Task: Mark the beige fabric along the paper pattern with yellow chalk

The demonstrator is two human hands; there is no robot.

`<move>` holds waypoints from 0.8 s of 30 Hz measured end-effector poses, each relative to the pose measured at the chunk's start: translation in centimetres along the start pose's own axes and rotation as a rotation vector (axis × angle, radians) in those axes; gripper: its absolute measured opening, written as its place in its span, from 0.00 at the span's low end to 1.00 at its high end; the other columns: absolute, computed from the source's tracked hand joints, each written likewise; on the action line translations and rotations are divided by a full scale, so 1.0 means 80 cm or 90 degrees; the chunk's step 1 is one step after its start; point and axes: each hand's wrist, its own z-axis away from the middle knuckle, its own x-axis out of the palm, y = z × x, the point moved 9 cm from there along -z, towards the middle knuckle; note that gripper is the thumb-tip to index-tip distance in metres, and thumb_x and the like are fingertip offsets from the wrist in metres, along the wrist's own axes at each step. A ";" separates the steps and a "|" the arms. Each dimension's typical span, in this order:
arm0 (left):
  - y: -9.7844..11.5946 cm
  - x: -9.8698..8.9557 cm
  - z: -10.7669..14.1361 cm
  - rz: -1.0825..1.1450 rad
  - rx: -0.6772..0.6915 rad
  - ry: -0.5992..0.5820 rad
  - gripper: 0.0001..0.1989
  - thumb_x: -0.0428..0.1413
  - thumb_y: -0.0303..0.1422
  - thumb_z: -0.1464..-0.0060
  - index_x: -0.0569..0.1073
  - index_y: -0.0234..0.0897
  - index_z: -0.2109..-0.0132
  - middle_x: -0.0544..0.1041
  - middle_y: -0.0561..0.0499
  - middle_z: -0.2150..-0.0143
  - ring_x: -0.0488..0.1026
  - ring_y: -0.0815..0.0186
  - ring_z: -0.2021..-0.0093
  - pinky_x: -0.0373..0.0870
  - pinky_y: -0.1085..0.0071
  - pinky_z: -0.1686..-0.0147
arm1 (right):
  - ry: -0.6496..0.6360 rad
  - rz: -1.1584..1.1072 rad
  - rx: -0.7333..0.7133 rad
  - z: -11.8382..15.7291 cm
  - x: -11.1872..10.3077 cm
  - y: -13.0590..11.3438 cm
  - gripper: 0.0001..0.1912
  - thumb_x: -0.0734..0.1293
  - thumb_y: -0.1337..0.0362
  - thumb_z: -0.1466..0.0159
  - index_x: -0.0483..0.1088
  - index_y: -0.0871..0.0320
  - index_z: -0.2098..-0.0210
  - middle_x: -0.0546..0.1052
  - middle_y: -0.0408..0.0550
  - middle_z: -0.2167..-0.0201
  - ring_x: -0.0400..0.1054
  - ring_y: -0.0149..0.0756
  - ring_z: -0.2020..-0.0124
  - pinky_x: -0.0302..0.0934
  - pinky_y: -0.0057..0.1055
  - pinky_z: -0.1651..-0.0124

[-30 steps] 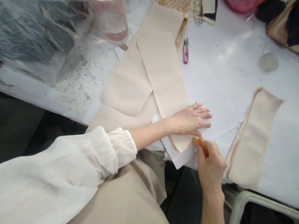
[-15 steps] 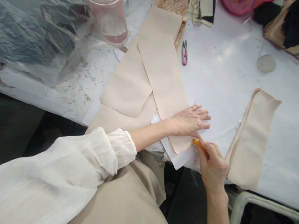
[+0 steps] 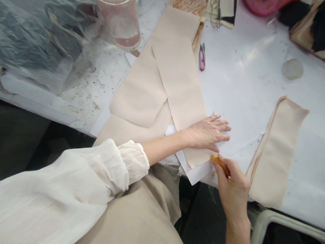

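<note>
Smooth, matt beige cloth [image 3: 179, 82] lies across the centre; the yellow tool [image 3: 219, 162] just below it looks like plastic. The white tabletop [image 3: 243, 87] has a soft sheen, scuffed at left. A crinkled, glossy plastic bag [image 3: 39, 44] fills the upper left; the snips [image 3: 202, 59] near upper centre have metal blades

Across the lower left of the frame spreads a loose off-white sleeve [image 3: 53, 197], thin and softly creased – its end gathered into a ruffled cuff [image 3: 135, 160], with a fuller fold puffed out behind it. Plain beige clothing [image 3: 136, 219] fills the bottom centre – the left hand [image 3: 207, 133] and right hand [image 3: 232, 185] are bare
</note>
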 end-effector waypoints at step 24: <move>-0.001 0.002 -0.001 0.006 -0.005 0.007 0.19 0.59 0.40 0.41 0.74 0.37 0.45 0.66 0.41 0.34 0.56 0.52 0.29 0.45 0.52 0.29 | 0.129 -0.007 0.153 -0.001 -0.004 0.012 0.19 0.66 0.49 0.33 0.73 0.58 0.54 0.77 0.52 0.60 0.71 0.43 0.62 0.64 0.37 0.57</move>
